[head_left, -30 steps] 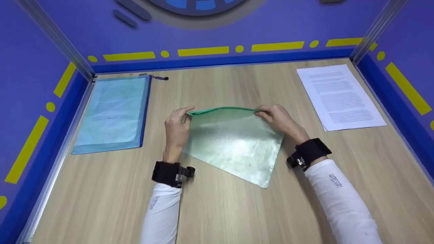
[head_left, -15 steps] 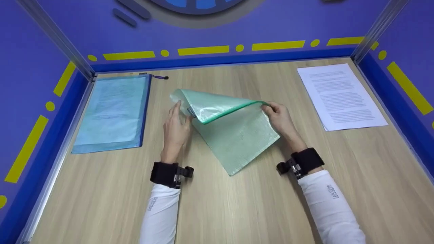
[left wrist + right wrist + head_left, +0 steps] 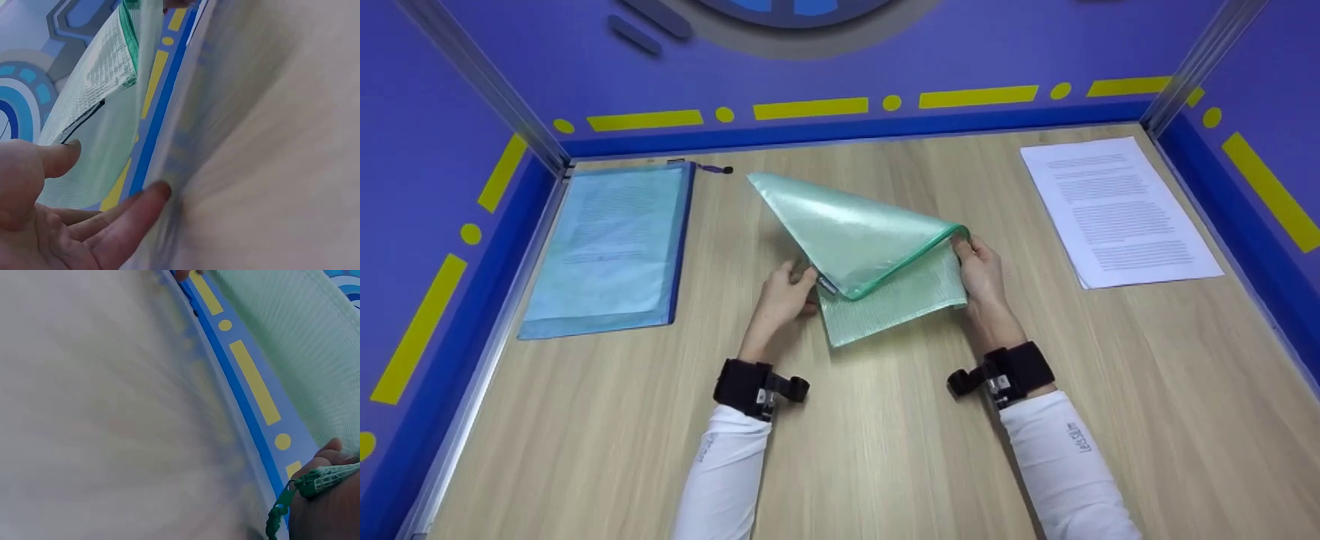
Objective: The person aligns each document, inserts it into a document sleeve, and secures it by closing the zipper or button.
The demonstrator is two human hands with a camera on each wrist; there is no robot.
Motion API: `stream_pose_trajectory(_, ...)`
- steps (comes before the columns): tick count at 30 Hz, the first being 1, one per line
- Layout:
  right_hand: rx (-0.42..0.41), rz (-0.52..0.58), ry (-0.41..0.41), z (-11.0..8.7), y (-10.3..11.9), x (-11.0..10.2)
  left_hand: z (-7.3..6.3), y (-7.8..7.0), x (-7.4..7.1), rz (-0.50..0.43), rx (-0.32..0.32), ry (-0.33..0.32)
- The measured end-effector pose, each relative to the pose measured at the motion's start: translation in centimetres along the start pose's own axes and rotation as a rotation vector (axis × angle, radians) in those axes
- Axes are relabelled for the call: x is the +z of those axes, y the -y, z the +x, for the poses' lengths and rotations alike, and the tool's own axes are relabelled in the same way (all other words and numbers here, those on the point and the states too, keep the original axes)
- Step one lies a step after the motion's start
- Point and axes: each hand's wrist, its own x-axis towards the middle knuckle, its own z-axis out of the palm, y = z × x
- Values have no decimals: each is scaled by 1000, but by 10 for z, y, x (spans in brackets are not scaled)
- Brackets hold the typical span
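A translucent green mesh zipper pouch (image 3: 840, 225) is raised over the middle of the table, one face folded over so that its green zipper edge hangs toward me. My right hand (image 3: 982, 274) grips the right end of that edge. In the right wrist view a green zipper pull (image 3: 280, 505) dangles beside the right hand. My left hand (image 3: 780, 304) is at the pouch's left side, by a small dark tag (image 3: 826, 285). Seen from the left wrist, thumb and fingers are spread apart, the thumb close to the dark-edged border; whether it touches cannot be told.
A blue zipper pouch (image 3: 615, 247) with printed paper inside lies at the left of the wooden table (image 3: 870, 465). Printed white sheets (image 3: 1121, 214) lie at the right. Purple walls (image 3: 840, 75) enclose the back and sides.
The left hand has let go of the zipper edge and moved slightly right and toward me. The pouch has turned and folded over; the right hand keeps its grip and has come lower.
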Motion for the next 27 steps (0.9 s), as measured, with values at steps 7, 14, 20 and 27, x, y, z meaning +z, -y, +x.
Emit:
stream_pose_trajectory(7, 75, 50, -2, 0, -4, 4, 1, -1, 15, -229, 40, 84)
stream_pose_trajectory(14, 76, -168, 93, -5, 5, 4, 4, -2, 14, -256, 98, 21)
stream_pose_trajectory(20, 41, -406, 204, -4, 10, 3, 9, 2, 2, -83, 22, 1)
stream_pose_trajectory(27, -12, -564, 267, -3, 11, 6, 8, 4, -7, 108, 10, -48)
